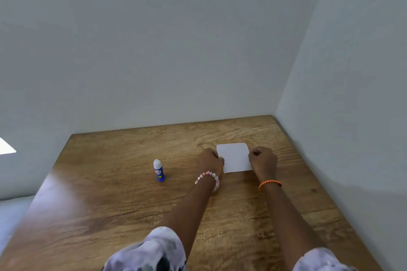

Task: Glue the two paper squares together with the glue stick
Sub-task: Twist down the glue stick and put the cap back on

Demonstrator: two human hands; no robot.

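While both fists flank white paper square (234,157) on brown wooden table (114,193), left hand (210,160) and right hand (263,159) curl onto opposite edges, likely pressing bond; second square not separately visible. Blue glue stick (159,170), white-capped, stands upright well left, parked clear.

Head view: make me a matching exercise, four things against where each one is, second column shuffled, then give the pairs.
Things:
1. glue stick
2. white paper
3. beaded bracelet
4. orange band

Places:
A. on the right wrist
B. upright on the wooden table, left of both hands
C. on the left wrist
D. flat between the left hand and right hand

Pairs: 1-B, 2-D, 3-C, 4-A
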